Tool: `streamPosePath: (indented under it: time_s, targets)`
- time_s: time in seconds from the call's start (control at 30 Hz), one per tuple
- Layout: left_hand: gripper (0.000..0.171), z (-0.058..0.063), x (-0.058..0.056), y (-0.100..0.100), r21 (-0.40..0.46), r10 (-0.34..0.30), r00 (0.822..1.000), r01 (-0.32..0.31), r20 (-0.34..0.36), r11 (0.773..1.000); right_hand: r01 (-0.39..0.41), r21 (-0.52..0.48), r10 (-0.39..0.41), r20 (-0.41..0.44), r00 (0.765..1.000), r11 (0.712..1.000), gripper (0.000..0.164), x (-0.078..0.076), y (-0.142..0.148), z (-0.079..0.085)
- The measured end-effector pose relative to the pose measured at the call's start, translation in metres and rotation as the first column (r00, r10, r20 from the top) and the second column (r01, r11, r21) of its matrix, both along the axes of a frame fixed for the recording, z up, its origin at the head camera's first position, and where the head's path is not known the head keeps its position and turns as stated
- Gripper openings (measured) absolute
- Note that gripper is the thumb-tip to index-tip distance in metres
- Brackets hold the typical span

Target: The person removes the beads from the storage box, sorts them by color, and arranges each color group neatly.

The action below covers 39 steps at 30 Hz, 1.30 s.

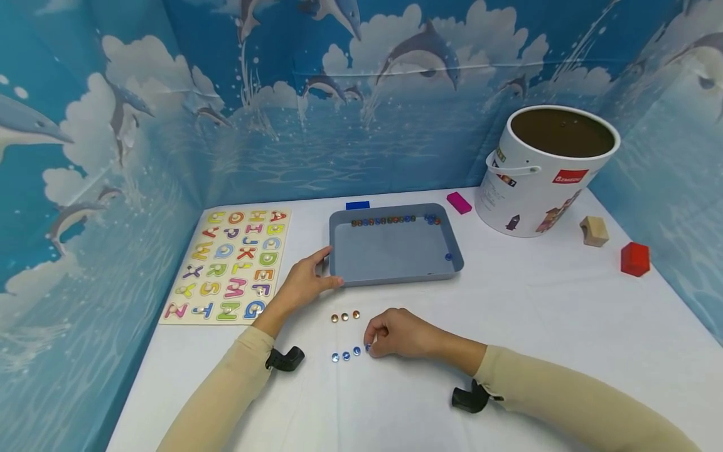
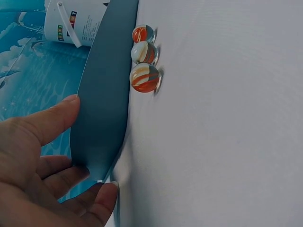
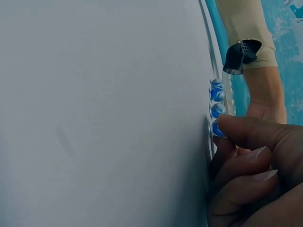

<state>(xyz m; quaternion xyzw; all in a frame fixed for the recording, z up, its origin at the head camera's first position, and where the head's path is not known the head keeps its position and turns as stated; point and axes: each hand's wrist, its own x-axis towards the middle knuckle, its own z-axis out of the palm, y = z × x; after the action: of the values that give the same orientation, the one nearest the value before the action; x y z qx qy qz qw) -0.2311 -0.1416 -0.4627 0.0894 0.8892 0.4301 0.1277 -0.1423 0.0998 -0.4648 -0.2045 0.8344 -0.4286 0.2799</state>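
Around the near left corner of the grey tray (image 1: 395, 245), my left hand (image 1: 304, 284) holds it, thumb at the front wall, fingers at the left side. My right hand (image 1: 403, 333) pinches a blue marble (image 3: 218, 128) between thumb and index finger, down at the tabletop. That marble ends a row of three other blue marbles (image 1: 346, 356). Behind them, three orange-and-clear marbles (image 2: 144, 78) form a second row in front of the tray. Inside the tray, several marbles (image 1: 384, 220) line the far wall; one blue marble (image 1: 449, 257) lies near the right wall.
An alphabet puzzle board (image 1: 226, 267) lies left of the tray. Behind the tray are a blue block (image 1: 358, 205) and a pink block (image 1: 459, 202). A large white bucket (image 1: 531, 194) stands at the back right, with a wooden arch block (image 1: 595, 231) and red block (image 1: 635, 259) beyond.
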Motion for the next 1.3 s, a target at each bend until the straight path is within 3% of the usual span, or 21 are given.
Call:
streamPosePath:
  time_s: [0.2,0.57,0.87,1.3]
  targets:
    - [0.084,0.000,0.001,0.000,-0.003,0.013,1.000,-0.013,-0.008,1.000,-0.019,0.048,0.023,-0.076,0.997,0.999,0.011,0.003,-0.001,0.000]
    - [0.085,0.001,0.001,0.000,-0.006,0.008,1.000,-0.008,0.004,1.000,-0.012,0.067,0.020,-0.108,0.994,0.998,0.013,0.003,-0.003,0.001]
    - [0.085,0.000,0.000,0.002,-0.006,0.004,1.000,-0.004,0.002,1.000,-0.044,0.152,0.085,-0.279,0.956,0.987,0.012,0.005,-0.019,0.002]
    - [0.085,0.000,0.000,0.001,-0.012,0.015,1.000,-0.015,0.004,1.000,-0.065,0.183,0.120,-0.304,0.945,0.981,0.009,0.009,-0.021,0.002]
